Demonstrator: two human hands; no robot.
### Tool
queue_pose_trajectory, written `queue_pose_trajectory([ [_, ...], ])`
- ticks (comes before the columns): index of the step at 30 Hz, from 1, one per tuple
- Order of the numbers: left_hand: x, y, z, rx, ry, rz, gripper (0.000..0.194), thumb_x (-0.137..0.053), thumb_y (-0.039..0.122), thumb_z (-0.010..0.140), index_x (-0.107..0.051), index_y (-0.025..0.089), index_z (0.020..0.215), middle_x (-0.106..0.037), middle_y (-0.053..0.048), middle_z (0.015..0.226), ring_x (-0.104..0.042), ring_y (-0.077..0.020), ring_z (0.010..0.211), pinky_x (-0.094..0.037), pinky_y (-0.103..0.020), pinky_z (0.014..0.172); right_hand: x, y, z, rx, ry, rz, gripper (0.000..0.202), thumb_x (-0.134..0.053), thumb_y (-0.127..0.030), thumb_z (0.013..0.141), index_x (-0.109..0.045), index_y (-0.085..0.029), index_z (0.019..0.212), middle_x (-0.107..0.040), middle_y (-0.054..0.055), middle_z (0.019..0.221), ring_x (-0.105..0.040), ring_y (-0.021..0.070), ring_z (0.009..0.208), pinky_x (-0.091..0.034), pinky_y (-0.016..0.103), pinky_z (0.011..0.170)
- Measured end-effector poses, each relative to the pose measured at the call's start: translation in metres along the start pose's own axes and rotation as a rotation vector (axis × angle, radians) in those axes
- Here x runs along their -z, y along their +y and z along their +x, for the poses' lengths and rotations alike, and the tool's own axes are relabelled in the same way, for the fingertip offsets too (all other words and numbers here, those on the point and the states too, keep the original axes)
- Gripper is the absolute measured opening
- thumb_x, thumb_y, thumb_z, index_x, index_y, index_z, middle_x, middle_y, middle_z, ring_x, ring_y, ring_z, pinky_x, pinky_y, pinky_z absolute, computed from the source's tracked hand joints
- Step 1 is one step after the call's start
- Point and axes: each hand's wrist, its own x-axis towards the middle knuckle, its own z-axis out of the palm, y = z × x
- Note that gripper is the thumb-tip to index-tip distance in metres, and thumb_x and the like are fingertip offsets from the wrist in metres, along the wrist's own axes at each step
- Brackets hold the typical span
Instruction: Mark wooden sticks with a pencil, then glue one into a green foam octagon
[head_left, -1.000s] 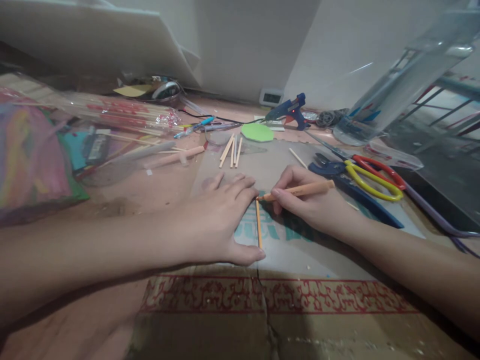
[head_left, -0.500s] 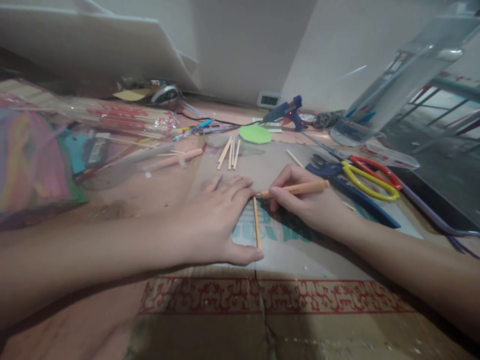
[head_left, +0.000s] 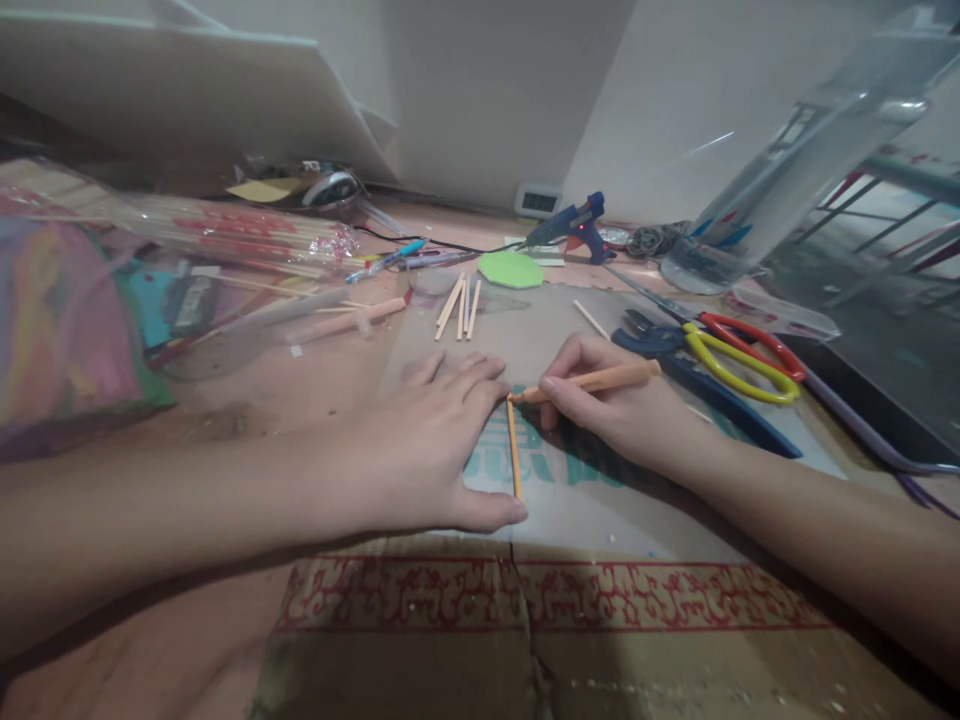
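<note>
My left hand (head_left: 450,425) lies on the work surface, its thumb and forefinger spread to hold a thin orange-coloured wooden stick (head_left: 514,450) at its two ends. The stick lies pointing away from me. An orange felt-tip pen (head_left: 615,377) is pinched in my right hand (head_left: 600,395), its tip touching the far end of the stick beside my left forefinger. Under both hands is a cardboard sheet (head_left: 450,580) with a red patterned band and green print.
Short plain sticks (head_left: 459,308) and a green paper octagon (head_left: 510,268) lie beyond my hands. A blue glue gun (head_left: 577,228) stands behind. To the right are scissors (head_left: 742,355), blue-handled pliers (head_left: 720,390), a phone (head_left: 870,400) and a clear bottle (head_left: 787,170). Bagged skewers (head_left: 247,230) lie left.
The pen tip has shifted very slightly toward me at the stick's far end. My left hand and the stick have stayed in place.
</note>
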Motion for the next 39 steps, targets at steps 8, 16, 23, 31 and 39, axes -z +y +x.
queue_pose_trajectory([
  [8, 0.0025, -0.0007, -0.0018, -0.007, -0.014, 0.029, 0.105, -0.061, 0.078, 0.081, -0.043, 0.002, 0.151, -0.034, -0.027, 0.165, -0.029, -0.0435, 0.155, -0.021, -0.06, 0.126, -0.0003, -0.0004, 0.0009, 0.004, 0.013, -0.019, 0.019, -0.066, -0.031, 0.095, -0.056, -0.021, 0.083, -0.073, 0.0, 0.065, -0.067, 0.0137, 0.058, -0.05, 0.024, 0.054],
  [16, 0.0012, -0.0024, -0.0035, -0.014, 0.009, 0.028, 0.103, -0.06, 0.078, 0.081, -0.045, 0.002, 0.15, -0.035, -0.027, 0.164, -0.03, -0.0444, 0.154, -0.025, -0.06, 0.124, -0.0006, -0.0008, 0.0004, -0.027, -0.006, 0.03, 0.026, -0.071, -0.039, 0.093, -0.055, -0.022, 0.083, -0.072, 0.0, 0.064, -0.067, 0.0143, 0.058, -0.049, 0.025, 0.053],
  [23, 0.0017, -0.0022, -0.0021, -0.012, 0.014, 0.029, 0.104, -0.061, 0.077, 0.08, -0.045, 0.003, 0.15, -0.037, -0.027, 0.163, -0.032, -0.0441, 0.153, -0.024, -0.059, 0.125, -0.0009, -0.0011, 0.0013, -0.013, -0.005, 0.015, 0.026, -0.071, -0.039, 0.092, -0.055, -0.022, 0.081, -0.072, 0.0, 0.063, -0.066, 0.0145, 0.057, -0.049, 0.025, 0.054],
  [31, 0.0059, 0.0008, -0.0034, -0.012, -0.013, 0.064, 0.103, -0.057, 0.077, 0.083, -0.043, 0.002, 0.152, -0.036, -0.027, 0.163, -0.032, -0.0442, 0.153, -0.025, -0.06, 0.124, -0.0009, 0.0004, 0.0016, -0.003, 0.016, 0.021, 0.025, -0.071, -0.038, 0.092, -0.055, -0.022, 0.082, -0.072, 0.0, 0.064, -0.066, 0.0143, 0.058, -0.047, 0.024, 0.053],
  [39, 0.009, 0.0023, -0.004, -0.003, -0.02, 0.072, 0.099, -0.057, 0.076, 0.082, -0.047, 0.004, 0.15, -0.038, -0.026, 0.163, -0.035, -0.0438, 0.151, -0.029, -0.058, 0.124, -0.0003, -0.0021, 0.0, -0.03, -0.047, 0.022, 0.026, -0.072, -0.038, 0.092, -0.054, -0.023, 0.081, -0.071, 0.0, 0.06, -0.065, 0.0151, 0.056, -0.048, 0.026, 0.054],
])
